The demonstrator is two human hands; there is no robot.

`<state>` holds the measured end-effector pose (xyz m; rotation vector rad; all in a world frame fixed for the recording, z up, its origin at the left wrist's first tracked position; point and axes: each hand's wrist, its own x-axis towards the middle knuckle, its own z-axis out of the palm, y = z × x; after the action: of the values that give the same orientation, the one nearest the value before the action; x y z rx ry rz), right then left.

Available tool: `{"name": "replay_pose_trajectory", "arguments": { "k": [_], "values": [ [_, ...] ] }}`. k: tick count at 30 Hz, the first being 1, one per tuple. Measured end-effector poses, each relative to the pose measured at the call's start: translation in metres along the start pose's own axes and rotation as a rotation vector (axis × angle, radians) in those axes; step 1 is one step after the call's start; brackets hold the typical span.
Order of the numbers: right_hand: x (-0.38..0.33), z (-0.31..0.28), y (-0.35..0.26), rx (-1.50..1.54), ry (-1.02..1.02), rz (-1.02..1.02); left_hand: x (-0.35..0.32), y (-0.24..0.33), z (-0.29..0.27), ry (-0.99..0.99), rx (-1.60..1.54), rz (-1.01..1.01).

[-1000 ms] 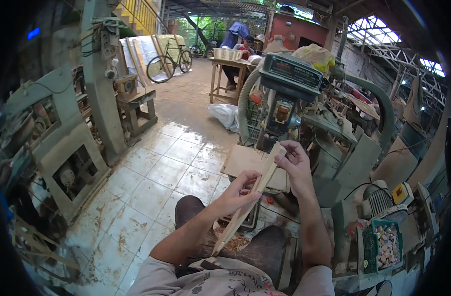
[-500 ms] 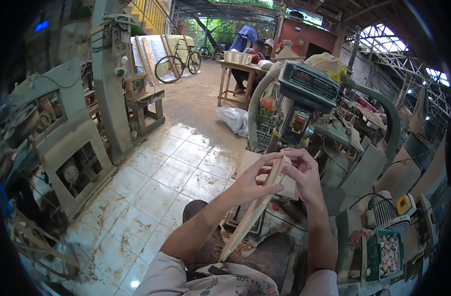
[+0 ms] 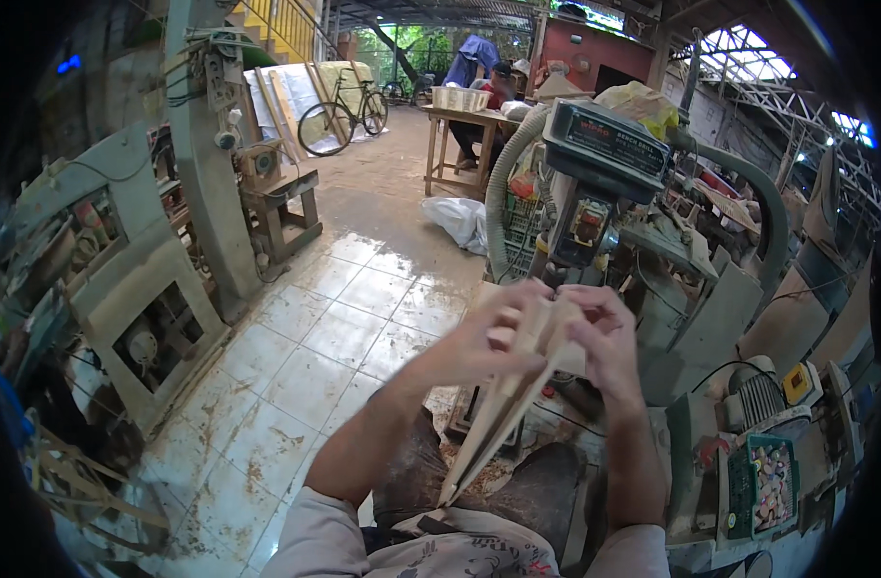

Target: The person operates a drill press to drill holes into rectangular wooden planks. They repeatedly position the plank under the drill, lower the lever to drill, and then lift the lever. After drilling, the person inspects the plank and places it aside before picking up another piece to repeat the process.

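bench drill [image 3: 602, 164] ahead; bicycle [image 3: 342, 114] beyond; white sack [image 3: 457, 222], maybe plastic.

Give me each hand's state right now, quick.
Left hand: closed on the upper part of the long wooden strip.
Right hand: fingers closed on the same strip's top end.

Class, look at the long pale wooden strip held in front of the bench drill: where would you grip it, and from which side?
Probably grip the long pale wooden strip at its upper end, one hand on each flat face, as the left hand and right hand do. It slants down toward the lap, leaving the lower end free.
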<state>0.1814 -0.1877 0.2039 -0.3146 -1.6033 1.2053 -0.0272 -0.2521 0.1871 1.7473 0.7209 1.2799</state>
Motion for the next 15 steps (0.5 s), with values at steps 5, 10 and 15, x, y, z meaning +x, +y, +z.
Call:
{"name": "replay_pose_trajectory", "arguments": {
  "k": [5, 10, 15],
  "values": [
    [-0.015, -0.042, -0.003, 0.012, 0.043, 0.055, -0.016, -0.001, -0.029, 0.157, -0.038, -0.04],
    [-0.026, -0.054, -0.038, -0.205, 0.07, 0.274, -0.036, -0.009, -0.056, 0.311, -0.075, -0.024],
    [-0.081, -0.112, -0.057, -0.588, 0.292, 0.378, -0.055, -0.03, -0.074, 0.48, -0.218, 0.024]
  ]
}}
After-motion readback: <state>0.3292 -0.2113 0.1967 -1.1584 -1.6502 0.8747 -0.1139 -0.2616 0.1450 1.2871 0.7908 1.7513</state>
